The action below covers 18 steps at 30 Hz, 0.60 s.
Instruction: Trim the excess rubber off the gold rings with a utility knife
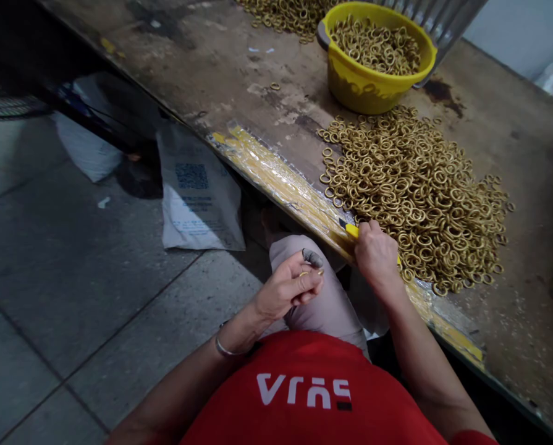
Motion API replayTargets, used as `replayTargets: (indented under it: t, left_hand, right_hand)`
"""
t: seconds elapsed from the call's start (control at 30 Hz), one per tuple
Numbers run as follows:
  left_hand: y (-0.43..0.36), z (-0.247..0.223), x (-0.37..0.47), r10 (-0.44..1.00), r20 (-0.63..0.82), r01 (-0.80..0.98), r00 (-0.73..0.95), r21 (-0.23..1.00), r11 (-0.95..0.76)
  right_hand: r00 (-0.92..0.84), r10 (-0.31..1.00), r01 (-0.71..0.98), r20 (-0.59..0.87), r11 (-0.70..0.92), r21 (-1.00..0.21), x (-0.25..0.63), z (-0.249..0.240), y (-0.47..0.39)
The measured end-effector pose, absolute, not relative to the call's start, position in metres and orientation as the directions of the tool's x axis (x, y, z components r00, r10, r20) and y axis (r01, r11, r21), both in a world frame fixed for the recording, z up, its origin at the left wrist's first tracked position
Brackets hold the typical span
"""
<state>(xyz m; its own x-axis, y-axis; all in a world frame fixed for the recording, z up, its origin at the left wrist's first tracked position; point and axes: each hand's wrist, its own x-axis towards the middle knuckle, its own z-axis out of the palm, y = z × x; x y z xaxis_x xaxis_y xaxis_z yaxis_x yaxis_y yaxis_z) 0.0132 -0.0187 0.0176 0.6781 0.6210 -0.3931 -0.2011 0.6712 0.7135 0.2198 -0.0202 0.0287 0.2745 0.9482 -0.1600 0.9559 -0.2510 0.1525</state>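
Observation:
Over my knee, my left hand (pixel 291 283) is closed, with a brass ring (pixel 320 272) pinched at its fingertips; one finger has a dark grey wrapping. My right hand (pixel 377 252) is wrapped round a yellow cutter (pixel 351 230) at the table's edge, its dark blade pointing left over the taped strip (pixel 276 175). Beside that hand lies a large heap of brass rings (pixel 419 185) on the brown table (pixel 188 62).
A yellow basin (pixel 373 80) full of rings stands behind the heap. More rings (pixel 295 15) lie at the table's far edge. Below, a printed white sack (pixel 197 198) and another white bag (pixel 88 136) rest on the tiled floor.

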Motion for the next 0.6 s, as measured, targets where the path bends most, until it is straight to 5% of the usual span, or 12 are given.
replayTargets:
  t: [0.27, 0.33, 0.4, 0.5, 0.6]
  left_hand:
    - [-0.010, 0.010, 0.014, 0.607, -0.438, -0.298, 0.663, 0.590, 0.750]
    - [-0.013, 0.007, 0.014, 0.650, -0.462, -0.250, 0.603, 0.664, 0.705]
    - [-0.018, 0.007, 0.014, 0.742, -0.429, -0.167, 0.515, 0.799, 0.578]
    - [-0.026, 0.008, 0.014, 0.904, -0.223, 0.006, 0.366, 0.971, 0.237]
    - [-0.030, 0.008, 0.013, 0.960, -0.003, 0.171, 0.280, 0.984, -0.047]
  right_hand:
    - [0.283, 0.946, 0.956, -0.159, -0.264, 0.127, 0.220, 0.033, -0.004]
    - [0.278, 0.952, 0.960, -0.129, -0.279, 0.015, 0.221, 0.036, -0.006]
    - [0.258, 0.957, 0.914, -0.129, -0.285, -0.289, 0.219, 0.041, -0.012]
    - [0.137, 0.934, 0.408, -0.331, -0.357, -0.840, 0.209, 0.047, -0.025]
    - [-0.101, 0.852, -0.196, -0.514, -0.524, -0.829, 0.196, 0.046, -0.035]
